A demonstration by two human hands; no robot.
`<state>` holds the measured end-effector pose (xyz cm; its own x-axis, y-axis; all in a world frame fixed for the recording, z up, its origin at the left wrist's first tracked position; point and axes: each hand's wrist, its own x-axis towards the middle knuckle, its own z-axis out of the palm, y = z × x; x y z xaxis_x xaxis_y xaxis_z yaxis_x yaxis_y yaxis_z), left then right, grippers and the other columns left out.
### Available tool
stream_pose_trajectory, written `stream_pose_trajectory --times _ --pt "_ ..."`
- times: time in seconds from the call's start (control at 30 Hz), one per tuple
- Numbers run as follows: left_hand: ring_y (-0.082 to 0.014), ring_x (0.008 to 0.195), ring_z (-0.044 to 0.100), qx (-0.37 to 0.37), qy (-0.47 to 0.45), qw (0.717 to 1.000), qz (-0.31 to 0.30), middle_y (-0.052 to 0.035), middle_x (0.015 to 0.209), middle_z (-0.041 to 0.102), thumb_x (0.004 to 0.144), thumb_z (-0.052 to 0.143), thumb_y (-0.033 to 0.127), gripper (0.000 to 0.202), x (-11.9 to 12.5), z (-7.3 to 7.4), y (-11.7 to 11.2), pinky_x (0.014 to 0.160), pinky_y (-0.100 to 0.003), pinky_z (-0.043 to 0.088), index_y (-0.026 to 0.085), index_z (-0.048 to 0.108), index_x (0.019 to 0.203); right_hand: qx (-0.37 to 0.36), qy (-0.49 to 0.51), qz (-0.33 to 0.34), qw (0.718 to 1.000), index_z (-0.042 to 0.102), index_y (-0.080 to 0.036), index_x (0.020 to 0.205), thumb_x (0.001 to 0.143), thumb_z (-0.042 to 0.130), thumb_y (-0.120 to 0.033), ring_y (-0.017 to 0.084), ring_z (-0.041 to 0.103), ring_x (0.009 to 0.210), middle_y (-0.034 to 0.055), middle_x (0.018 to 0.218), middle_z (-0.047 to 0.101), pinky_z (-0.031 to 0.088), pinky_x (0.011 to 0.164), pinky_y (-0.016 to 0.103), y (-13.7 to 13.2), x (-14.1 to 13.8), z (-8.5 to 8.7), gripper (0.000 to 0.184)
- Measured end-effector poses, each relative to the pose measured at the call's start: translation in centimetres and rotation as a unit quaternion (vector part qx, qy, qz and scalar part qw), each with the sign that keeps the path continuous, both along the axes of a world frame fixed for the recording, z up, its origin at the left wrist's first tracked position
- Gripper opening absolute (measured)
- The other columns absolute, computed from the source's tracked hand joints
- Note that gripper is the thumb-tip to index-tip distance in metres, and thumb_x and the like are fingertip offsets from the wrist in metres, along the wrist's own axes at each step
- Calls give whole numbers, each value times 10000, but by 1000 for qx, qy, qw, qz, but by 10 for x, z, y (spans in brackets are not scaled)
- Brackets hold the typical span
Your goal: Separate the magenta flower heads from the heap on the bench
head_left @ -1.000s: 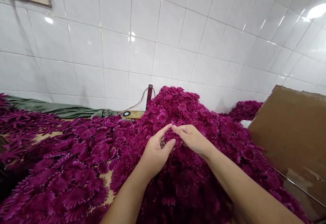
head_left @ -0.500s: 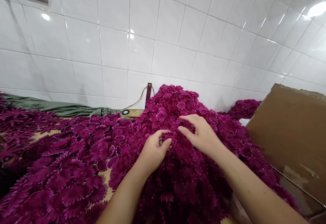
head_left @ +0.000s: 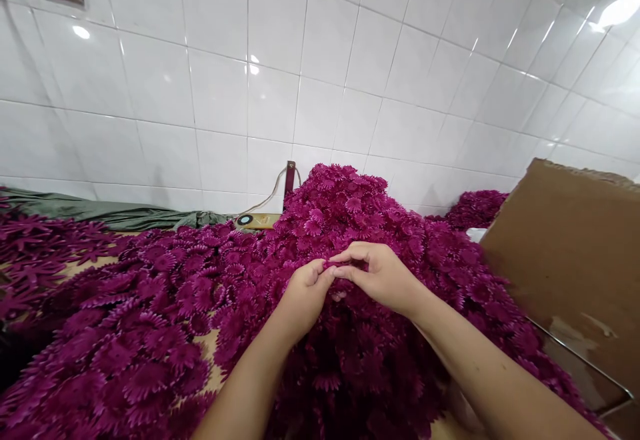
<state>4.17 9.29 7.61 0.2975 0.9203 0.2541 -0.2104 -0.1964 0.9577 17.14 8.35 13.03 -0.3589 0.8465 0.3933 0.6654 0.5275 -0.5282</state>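
A big heap of magenta fabric flower heads (head_left: 350, 227) covers the table in front of me and rises against the tiled wall. My left hand (head_left: 305, 297) and my right hand (head_left: 380, 277) meet over the front of the heap, fingertips touching. Both pinch one magenta flower piece (head_left: 334, 265) between thumbs and fingers. My forearms reach in from the bottom edge. More flower heads (head_left: 150, 333) spread flat to the left.
A brown cardboard box flap (head_left: 560, 247) stands at the right, with a metal rim below it. A green cloth (head_left: 110, 213) lies along the wall at the left. A cable and a small brown post (head_left: 289, 183) stand behind the heap.
My right hand went out to the heap half a second ago with fingers spread, then came back to my left hand. Both now pinch a flower piece together.
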Motion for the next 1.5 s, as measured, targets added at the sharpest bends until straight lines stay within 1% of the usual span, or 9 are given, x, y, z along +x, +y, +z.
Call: stream_pose_trajectory --times 0.13,0.27,0.47,0.6,0.73,0.8,0.93,1.23,1.5 --pt "-94 574 505 -34 -53 998 -13 28 630 541 591 641 295 221 2 6 -4 605 -242 444 147 533 714 39 30 -68 996 645 -165 669 766 498 -198 145 582 637 21 663 655 426 641 257 6 4 -1 180" --pt "-77 448 478 -52 -27 997 50 50 494 515 602 622 281 179 4 5 -4 501 -213 410 153 504 645 70 35 -125 989 629 -178 641 758 485 -216 146 577 591 6 615 644 431 609 252 18 4 -3 190" --pt "-80 402 443 -33 21 993 113 58 418 476 638 545 306 168 -2 5 -1 444 -195 346 176 467 565 134 12 -368 920 661 -110 839 733 453 -169 262 594 802 128 827 656 428 769 403 46 42 15 241" --pt "-71 385 374 -13 70 989 133 77 411 375 688 464 353 252 -2 -3 6 422 -194 295 195 379 511 143 -35 -287 946 605 -136 1062 668 580 -232 312 491 1046 160 1117 563 359 887 462 31 42 18 407" --pt "-70 396 294 31 113 981 153 78 417 320 707 421 423 316 0 -13 12 412 -201 234 202 336 497 7 -19 -73 997 653 -194 839 735 526 -322 193 581 783 57 835 649 451 738 336 0 4 5 208" --pt "-74 407 296 27 104 984 143 75 426 322 703 408 479 347 -1 -15 13 416 -206 238 202 342 505 -47 8 -37 998 625 -176 770 703 553 -272 140 544 629 24 717 611 443 607 265 -7 -10 -3 137" --pt "-84 431 315 3 68 993 100 71 465 319 699 375 541 375 0 -10 8 439 -220 280 204 345 538 -21 32 -64 997 554 -168 651 683 524 -216 109 449 536 -18 583 507 365 525 237 -2 -13 -12 65" --pt "-106 578 355 110 147 976 120 50 596 375 744 426 285 150 6 -5 1 564 -230 312 186 415 632 -36 217 -144 965 468 -191 500 629 537 -308 112 466 416 -28 427 509 376 469 244 33 2 -15 187" --pt "-95 526 325 85 134 982 98 66 543 333 744 440 259 143 -5 5 -8 517 -216 287 190 414 621 85 313 -278 904 427 -218 621 635 525 -285 125 484 471 -37 504 490 397 465 256 59 60 13 120"
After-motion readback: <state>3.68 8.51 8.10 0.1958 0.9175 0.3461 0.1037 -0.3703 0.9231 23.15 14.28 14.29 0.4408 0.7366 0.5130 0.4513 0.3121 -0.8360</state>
